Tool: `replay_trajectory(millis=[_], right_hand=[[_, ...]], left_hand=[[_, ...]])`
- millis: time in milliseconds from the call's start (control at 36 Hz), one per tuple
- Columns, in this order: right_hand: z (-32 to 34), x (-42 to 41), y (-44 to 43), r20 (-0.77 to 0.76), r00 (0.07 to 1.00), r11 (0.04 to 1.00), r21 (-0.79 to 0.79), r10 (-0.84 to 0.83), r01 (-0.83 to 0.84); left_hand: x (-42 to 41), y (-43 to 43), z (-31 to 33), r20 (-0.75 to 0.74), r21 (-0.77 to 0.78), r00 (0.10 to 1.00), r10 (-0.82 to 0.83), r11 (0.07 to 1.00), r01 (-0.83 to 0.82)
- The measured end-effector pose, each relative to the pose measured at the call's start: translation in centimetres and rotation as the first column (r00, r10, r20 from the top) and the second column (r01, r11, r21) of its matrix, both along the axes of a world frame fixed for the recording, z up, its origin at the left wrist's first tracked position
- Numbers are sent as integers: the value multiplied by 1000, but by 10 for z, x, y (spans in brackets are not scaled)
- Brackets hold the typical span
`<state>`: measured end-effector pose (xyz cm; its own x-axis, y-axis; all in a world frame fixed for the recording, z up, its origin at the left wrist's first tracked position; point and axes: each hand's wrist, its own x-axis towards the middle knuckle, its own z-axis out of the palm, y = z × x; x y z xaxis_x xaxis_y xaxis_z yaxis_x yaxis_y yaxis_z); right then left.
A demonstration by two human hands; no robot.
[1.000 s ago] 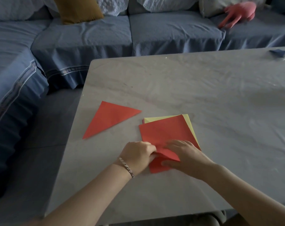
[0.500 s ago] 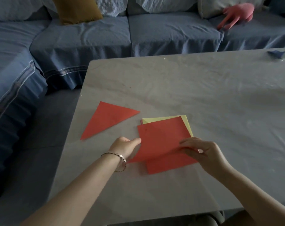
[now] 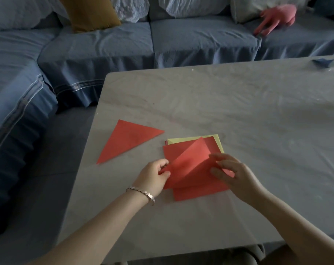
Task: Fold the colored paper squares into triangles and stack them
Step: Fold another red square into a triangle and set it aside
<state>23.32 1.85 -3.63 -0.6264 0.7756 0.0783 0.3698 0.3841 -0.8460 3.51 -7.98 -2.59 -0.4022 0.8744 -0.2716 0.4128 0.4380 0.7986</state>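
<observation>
While one red triangle [image 3: 127, 142] lies finished on the counter [image 3: 238, 104], the left grip [image 3: 154, 175] and right grip [image 3: 237, 175] each pinch a corner of a half-folded red square [image 3: 189, 165] over the pile [image 3: 200, 192]. A red and a yellow sheet [image 3: 220, 143] lie unfolded beneath, and nothing is stacked.

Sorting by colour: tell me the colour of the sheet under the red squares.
The bottom sheet is pale yellow; head view shows it.
</observation>
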Motion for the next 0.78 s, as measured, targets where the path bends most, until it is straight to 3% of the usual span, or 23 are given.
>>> replay_trajectory(millis=[83,278,389,528,611,778], right_hand=[[6,-4,3,26,997,997,15,-75,75],[23,-11,4,-17,991,978,-167,-134,129],[28,-15,-2,-63,981,959,-234,-181,161],[40,-19,-10,-107,975,954,-251,-196,165],[49,-23,-14,-164,966,948,-283,-198,147],[62,-32,-20,-234,957,960,-258,-173,111]], left_hand=[[0,-5,4,66,42,997,-35,999,32],[-2,-19,9,177,42,977,-118,993,112],[0,-22,14,93,54,989,-114,993,109],[5,-18,35,68,257,997,30,965,-46],[9,-18,52,30,347,1000,7,938,-17],[16,-14,62,-212,251,977,-23,965,77]])
